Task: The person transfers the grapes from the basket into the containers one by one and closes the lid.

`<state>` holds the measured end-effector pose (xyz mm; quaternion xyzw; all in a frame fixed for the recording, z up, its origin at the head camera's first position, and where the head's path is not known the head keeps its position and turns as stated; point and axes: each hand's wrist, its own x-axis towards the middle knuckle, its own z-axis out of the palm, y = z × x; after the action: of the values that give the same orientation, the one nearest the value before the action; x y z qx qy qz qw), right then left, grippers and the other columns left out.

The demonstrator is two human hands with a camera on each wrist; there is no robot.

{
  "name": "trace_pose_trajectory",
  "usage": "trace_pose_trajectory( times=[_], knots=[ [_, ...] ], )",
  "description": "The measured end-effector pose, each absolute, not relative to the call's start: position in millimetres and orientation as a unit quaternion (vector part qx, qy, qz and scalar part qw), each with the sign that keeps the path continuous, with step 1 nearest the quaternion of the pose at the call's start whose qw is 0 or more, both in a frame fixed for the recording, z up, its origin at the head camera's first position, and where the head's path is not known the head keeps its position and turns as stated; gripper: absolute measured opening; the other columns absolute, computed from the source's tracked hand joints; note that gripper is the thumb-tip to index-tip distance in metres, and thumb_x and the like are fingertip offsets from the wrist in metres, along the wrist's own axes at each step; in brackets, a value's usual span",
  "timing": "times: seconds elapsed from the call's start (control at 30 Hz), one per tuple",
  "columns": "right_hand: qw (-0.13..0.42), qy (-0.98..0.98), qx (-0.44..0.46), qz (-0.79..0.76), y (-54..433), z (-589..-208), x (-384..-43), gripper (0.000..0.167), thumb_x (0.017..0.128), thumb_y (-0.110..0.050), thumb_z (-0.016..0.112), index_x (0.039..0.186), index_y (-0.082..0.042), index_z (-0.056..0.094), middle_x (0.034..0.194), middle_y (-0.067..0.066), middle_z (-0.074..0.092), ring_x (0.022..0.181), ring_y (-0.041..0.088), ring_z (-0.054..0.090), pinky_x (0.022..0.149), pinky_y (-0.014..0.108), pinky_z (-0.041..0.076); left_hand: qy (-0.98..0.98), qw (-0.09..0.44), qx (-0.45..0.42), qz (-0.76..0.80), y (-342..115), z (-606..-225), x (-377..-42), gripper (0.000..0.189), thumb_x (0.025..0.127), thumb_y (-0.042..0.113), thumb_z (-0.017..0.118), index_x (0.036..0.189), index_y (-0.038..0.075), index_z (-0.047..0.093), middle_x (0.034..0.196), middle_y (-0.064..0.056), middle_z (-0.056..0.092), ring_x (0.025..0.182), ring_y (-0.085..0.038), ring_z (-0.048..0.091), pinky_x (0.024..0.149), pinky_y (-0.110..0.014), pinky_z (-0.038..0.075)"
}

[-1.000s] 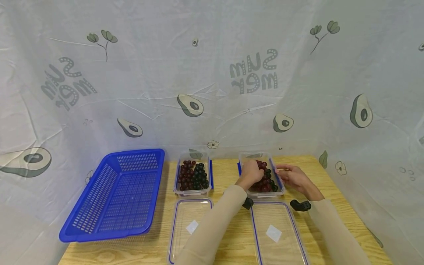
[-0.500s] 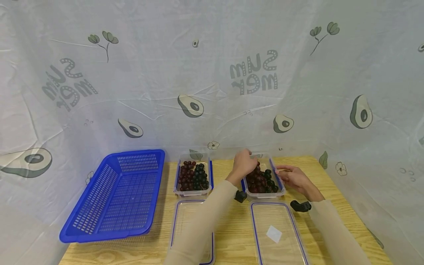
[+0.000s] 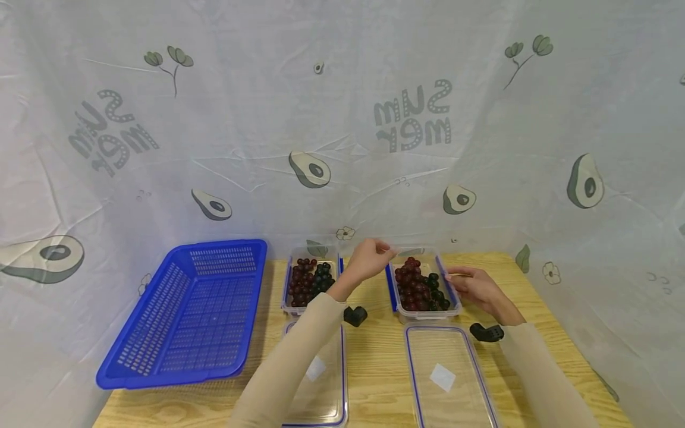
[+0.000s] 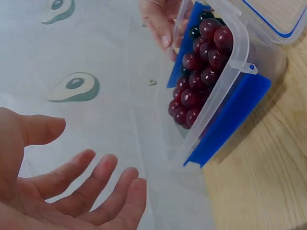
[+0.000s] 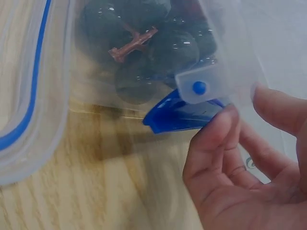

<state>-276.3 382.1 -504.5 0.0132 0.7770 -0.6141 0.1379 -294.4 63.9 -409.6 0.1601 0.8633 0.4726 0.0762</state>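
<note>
Clock positions are from the wearer's viewpoint, with 12 o'clock pointing away from the body. The left hand point(image 3: 369, 260) is above the desk point(image 3: 374, 356), between the two containers and at 10 o'clock of the right container point(image 3: 428, 314). Its fingers point(image 4: 64, 175) are loosely extended and spread, the thumb stands well apart, and nothing is held. The right hand point(image 3: 476, 288) is at 3 o'clock of the right container. Its fingers are bent and touch the blue latch point(image 5: 177, 117) on that side; whether they pinch it cannot be told.

The right container, lid off, holds dark red grapes point(image 3: 412, 285) toward 9 o'clock and dark green grapes point(image 3: 436, 290) toward 4 o'clock. The left container point(image 3: 285, 291) holds grapes of both colours and is partly hidden by the left arm. One clear lid with a blue seal lies at 6 o'clock of each container: the left lid point(image 3: 329, 395) and the right lid point(image 3: 471, 404). A blue basket point(image 3: 160, 379) is at 8 o'clock of the left container. A printed curtain point(image 3: 267, 107) hangs at 12 o'clock.
</note>
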Motion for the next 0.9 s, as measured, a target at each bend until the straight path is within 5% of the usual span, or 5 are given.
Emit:
trace_pose_trajectory(
  times=[0.13,0.33,0.53,0.7,0.9],
  knots=[
    [0.121,0.813,0.021,-0.569,385.7,-496.0,-272.0,0.063,0.109,-0.031,0.060,0.156,0.007,0.042,0.130,0.005,0.067,0.105,0.005,0.068,0.091,0.024,0.060,0.853,0.095,0.171,0.484,45.9,-405.3,-286.0,0.033,0.108,0.033,0.061,0.124,0.007,0.073,0.123,-0.013,0.074,0.115,-0.031,0.070,0.089,-0.040,0.060],
    [0.099,0.862,0.005,-0.497,386.8,-472.5,-252.5,0.064,0.110,-0.036,0.056,0.154,0.009,0.043,0.154,0.034,0.048,0.129,0.043,0.062,0.103,0.044,0.059,0.840,0.114,0.206,0.489,18.8,-404.4,-265.7,0.029,0.109,0.027,0.060,0.116,0.006,0.078,0.102,-0.013,0.077,0.094,-0.033,0.075,0.070,-0.031,0.057],
    [0.082,0.872,-0.023,-0.481,387.9,-453.4,-220.4,0.059,0.108,-0.030,0.061,0.152,0.007,0.046,0.143,0.031,0.058,0.101,0.005,0.066,0.092,0.036,0.061,0.833,0.133,0.206,0.496,-2.1,-422.1,-237.8,0.029,0.107,0.028,0.062,0.112,0.005,0.079,0.083,-0.010,0.072,0.066,-0.016,0.067,0.050,-0.027,0.041],
    [0.076,0.881,-0.032,-0.466,384.9,-444.4,-194.0,0.055,0.105,-0.024,0.066,0.148,0.007,0.051,0.130,0.025,0.065,0.096,0.002,0.067,0.082,0.028,0.060,0.820,0.156,0.191,0.516,-11.1,-445.0,-216.0,0.027,0.106,0.028,0.064,0.111,0.005,0.077,0.082,-0.010,0.070,0.071,-0.029,0.069,0.056,-0.028,0.046],
    [0.117,0.880,-0.027,-0.459,384.6,-438.9,-168.0,0.058,0.105,-0.026,0.066,0.150,0.006,0.049,0.122,0.017,0.067,0.098,0.007,0.071,0.081,0.034,0.060,0.780,0.206,0.154,0.571,-8.8,-469.9,-193.6,0.027,0.106,0.027,0.065,0.111,0.003,0.076,0.093,-0.022,0.073,0.084,-0.042,0.076,0.068,-0.040,0.062]
  ],
)
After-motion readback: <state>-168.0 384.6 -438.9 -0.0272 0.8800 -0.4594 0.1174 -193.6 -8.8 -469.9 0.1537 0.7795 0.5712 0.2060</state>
